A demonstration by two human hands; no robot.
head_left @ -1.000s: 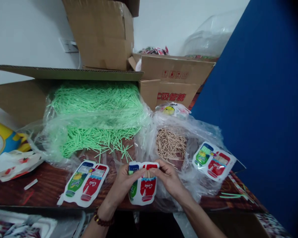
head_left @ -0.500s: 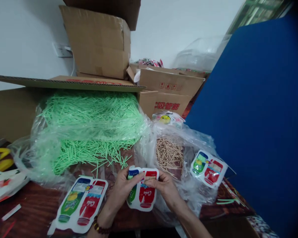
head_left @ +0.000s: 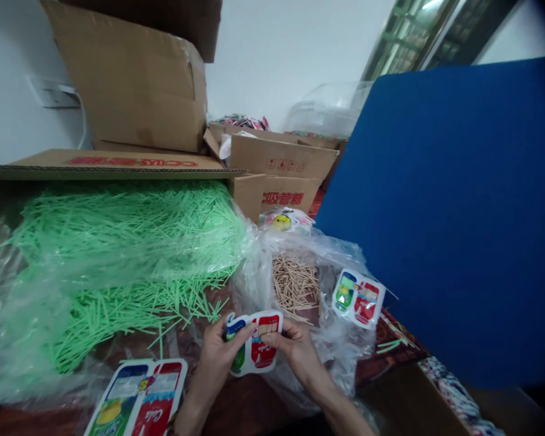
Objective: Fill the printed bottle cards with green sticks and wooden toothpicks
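Between my two hands I hold a bottle-shaped candy packet (head_left: pixel 264 357), half green and half red with "Cola" print. My left hand (head_left: pixel 224 348) grips its left edge, thumb across the green side. On the right, my right hand (head_left: pixel 295 345) pinches the red side, its thumb over a window where tan sticks show. Behind the packet lies a pile of tan sticks (head_left: pixel 295 286) on clear plastic. A heap of green sticks (head_left: pixel 131 242) spreads to the left. Another such packet (head_left: pixel 138 402) lies at the lower left, and a further packet (head_left: pixel 358 298) rests on plastic at the right.
An open cardboard box (head_left: pixel 118 172) stands behind the green sticks. Another carton (head_left: pixel 277 163) with red print and a stacked box (head_left: pixel 131 85) stand at the back. A large blue panel (head_left: pixel 440 224) borders the right. A few loose green sticks (head_left: pixel 393 345) lie near the table's right edge.
The view has turned to the right, so the boxes and heaps appear farther left. Both hands keep hold of the packet, which now appears tilted more away.
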